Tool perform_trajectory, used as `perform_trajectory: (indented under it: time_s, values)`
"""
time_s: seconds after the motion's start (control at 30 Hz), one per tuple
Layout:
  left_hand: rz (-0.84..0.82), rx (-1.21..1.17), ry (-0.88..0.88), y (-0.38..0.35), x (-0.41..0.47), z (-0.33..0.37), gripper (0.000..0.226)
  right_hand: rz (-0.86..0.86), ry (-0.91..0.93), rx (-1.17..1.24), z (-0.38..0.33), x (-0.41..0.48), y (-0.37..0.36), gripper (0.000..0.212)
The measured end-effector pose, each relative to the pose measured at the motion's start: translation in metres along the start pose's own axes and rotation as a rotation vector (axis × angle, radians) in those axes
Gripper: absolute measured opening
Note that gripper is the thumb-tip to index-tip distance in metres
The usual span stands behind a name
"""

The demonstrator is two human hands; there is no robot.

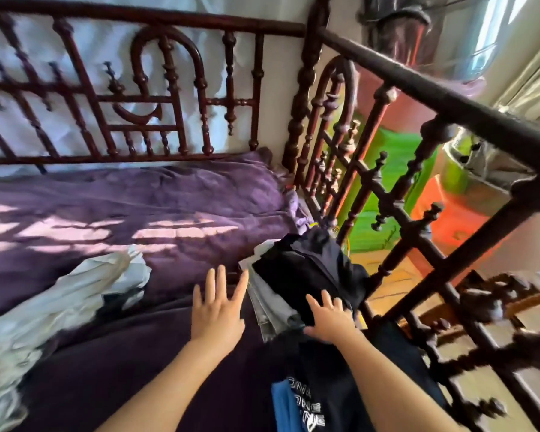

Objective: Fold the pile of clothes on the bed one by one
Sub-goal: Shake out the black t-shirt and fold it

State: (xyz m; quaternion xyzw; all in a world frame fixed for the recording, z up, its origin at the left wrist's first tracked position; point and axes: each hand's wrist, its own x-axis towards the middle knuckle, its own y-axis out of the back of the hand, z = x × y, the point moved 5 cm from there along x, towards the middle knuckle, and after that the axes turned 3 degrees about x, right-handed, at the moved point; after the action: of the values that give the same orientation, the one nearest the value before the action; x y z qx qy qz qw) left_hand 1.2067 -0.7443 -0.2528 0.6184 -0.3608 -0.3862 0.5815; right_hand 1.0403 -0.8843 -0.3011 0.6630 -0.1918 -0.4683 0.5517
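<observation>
Reaching in from the bottom edge, my two bare forearms (175, 378) are stretching over a dark garment with white lettering (318, 397) and a blue piece (279, 406), both lying closest to me. A purple bedcover (138, 198) is spreading across most of the scene, with barred patches of sunlight falling on it. A dark turned-wood bed frame (169, 98) is running along the far side, and a matching side rail (418, 88) is slanting down the right. A crumpled pale garment (60, 300) is lying on the cover at left, well apart from my hands. Near the bed's right edge, just beside the rail, a stack of folded clothes is sitting: a black garment (306, 266) is lying on top, with grey folded pieces (268, 310) showing beneath it on the left. My right hand (331, 319) is resting flat on the near end of the black garment, fingers straight, gripping nothing. My left hand (217, 310) is spreading palm down just left of the stack, fingers straight; whether it is touching the cover I cannot tell. Both hands are staying apart, the grey edge lying between them. A small lavender cloth (296, 210) is bunching in the far corner.
</observation>
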Motion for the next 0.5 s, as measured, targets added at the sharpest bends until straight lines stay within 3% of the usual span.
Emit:
perform_trajectory:
  time_s: [0.07,0.2,0.5]
  values:
    - [-0.102,-0.02,0.043,-0.021,-0.012,-0.007,0.105,-0.12,0.003,0.067,0.0,0.005,-0.016,0.072]
    - [-0.237,-0.018,0.2,-0.044,-0.034,-0.025,0.078,-0.094,0.041,0.103,-0.006,0.005,-0.01,0.063]
    - [-0.112,0.009,0.269,0.017,-0.077,-0.057,0.073,0.128,0.178,0.073,-0.05,-0.047,0.059,0.05]
